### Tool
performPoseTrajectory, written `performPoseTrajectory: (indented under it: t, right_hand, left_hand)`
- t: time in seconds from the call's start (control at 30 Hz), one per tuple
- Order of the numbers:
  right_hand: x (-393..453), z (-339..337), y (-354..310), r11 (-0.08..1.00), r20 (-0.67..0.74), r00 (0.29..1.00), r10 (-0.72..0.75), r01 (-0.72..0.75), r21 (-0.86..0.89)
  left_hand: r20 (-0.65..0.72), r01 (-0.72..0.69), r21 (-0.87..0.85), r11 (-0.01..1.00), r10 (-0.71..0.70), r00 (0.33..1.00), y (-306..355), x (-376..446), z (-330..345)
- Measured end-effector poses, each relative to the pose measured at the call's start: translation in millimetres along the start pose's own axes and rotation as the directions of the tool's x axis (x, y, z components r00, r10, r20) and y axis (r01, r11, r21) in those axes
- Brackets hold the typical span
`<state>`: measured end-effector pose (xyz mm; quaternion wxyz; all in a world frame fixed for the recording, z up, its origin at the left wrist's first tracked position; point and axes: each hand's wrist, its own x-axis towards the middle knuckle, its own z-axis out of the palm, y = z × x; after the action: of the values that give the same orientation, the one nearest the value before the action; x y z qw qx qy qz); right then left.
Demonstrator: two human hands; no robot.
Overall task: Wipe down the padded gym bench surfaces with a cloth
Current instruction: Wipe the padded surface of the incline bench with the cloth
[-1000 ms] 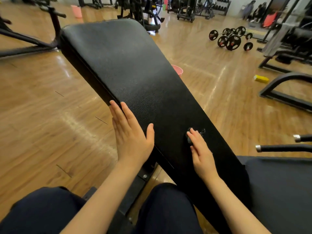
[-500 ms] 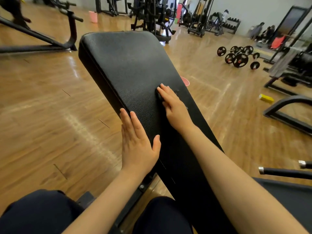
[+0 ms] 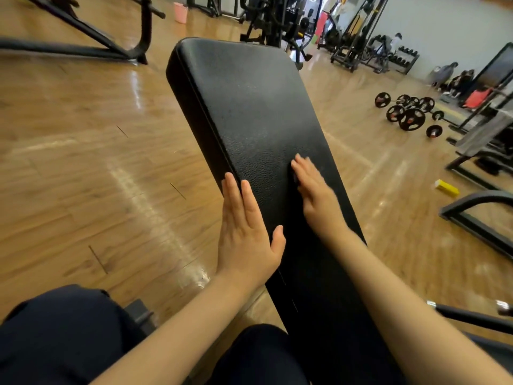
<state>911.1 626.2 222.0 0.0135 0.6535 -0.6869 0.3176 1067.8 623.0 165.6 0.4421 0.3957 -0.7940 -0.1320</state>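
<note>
A long black padded bench back (image 3: pixel 244 107) slopes away from me in the middle of the view. My left hand (image 3: pixel 247 232) lies flat on the pad's left edge, fingers straight and thumb spread. My right hand (image 3: pixel 316 193) presses flat on the pad's middle, blurred by motion. A dark cloth (image 3: pixel 296 177) lies under that hand; only a sliver shows beside the fingers, hard to tell from the black pad. My legs in dark trousers straddle the bench's near end.
Wooden floor surrounds the bench. Barbells with plates (image 3: pixel 410 115) lie at the right, with a yellow object (image 3: pixel 447 188) and a black machine frame (image 3: pixel 477 215) nearer. A chrome-tipped bar (image 3: pixel 472 315) juts in at lower right. Another frame (image 3: pixel 83 48) and a pink bucket (image 3: pixel 180 12) stand far left.
My right hand slid with the cloth from the pad's lower end up toward its middle, then a little back toward me. My left hand stayed on the left edge.
</note>
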Motion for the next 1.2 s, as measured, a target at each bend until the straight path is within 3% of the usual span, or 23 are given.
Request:
performPoseTrajectory:
  t: [0.27, 0.47, 0.67, 1.03, 1.2]
  right_hand:
    - [157, -9, -35, 0.996, 0.033, 0.996, -0.078, 0.079, -0.050]
    - [117, 6, -30, 0.997, -0.112, 0.993, -0.044, 0.051, 0.057]
    - [76, 9, -24, 0.999, -0.087, 0.996, -0.034, 0.037, 0.040]
    - [197, -14, -34, 0.990, 0.005, 0.993, -0.114, 0.114, -0.083]
    - [213, -15, -31, 1.000, -0.043, 0.999, -0.001, 0.000, -0.022]
  left_hand:
    - [0.019, 0.014, 0.040, 0.999, -0.015, 1.000, 0, -1, 0]
    - [-0.005, 0.010, 0.022, 1.000, -0.010, 1.000, -1, -1, 3]
    - [-0.011, -0.004, -0.014, 1.000, 0.003, 1.000, -1, -2, 4]
    - [0.003, 0.006, 0.025, 1.000, -0.006, 1.000, -1, -4, 5]
    - [0.004, 0.010, 0.036, 0.999, -0.010, 1.000, -2, -4, 5]
